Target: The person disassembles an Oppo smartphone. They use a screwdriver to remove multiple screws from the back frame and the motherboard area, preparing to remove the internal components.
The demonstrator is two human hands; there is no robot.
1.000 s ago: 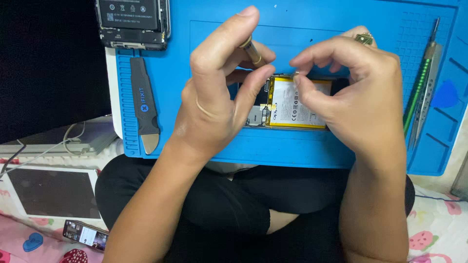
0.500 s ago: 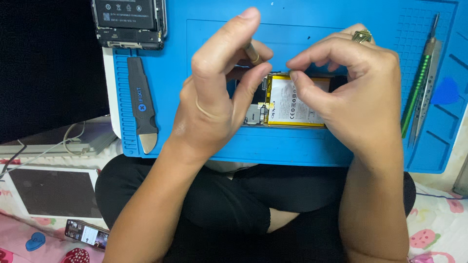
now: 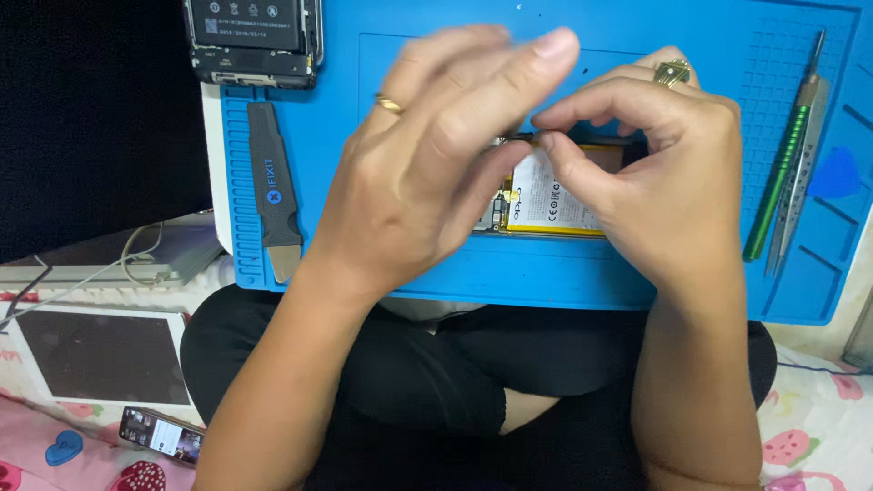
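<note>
Opened phone (image 3: 555, 195) lies at the centre of the blue mat (image 3: 455, 273), battery face up, largely covered by both hands. Left hand (image 3: 436, 173) hovers over its left end, fingers loosely spread and blurred; whether it grips anything cannot be told. Right hand (image 3: 655, 173) pinches thumb to forefinger at the battery's top edge. Black pry tool (image 3: 273, 186) lies at nine o'clock; green screwdriver (image 3: 782, 168) at three o'clock.

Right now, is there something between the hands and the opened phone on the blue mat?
Nothing visible. Both the left hand and the right hand are directly over the opened phone on the blue mat; the right fingertips are at its upper edge.
</note>
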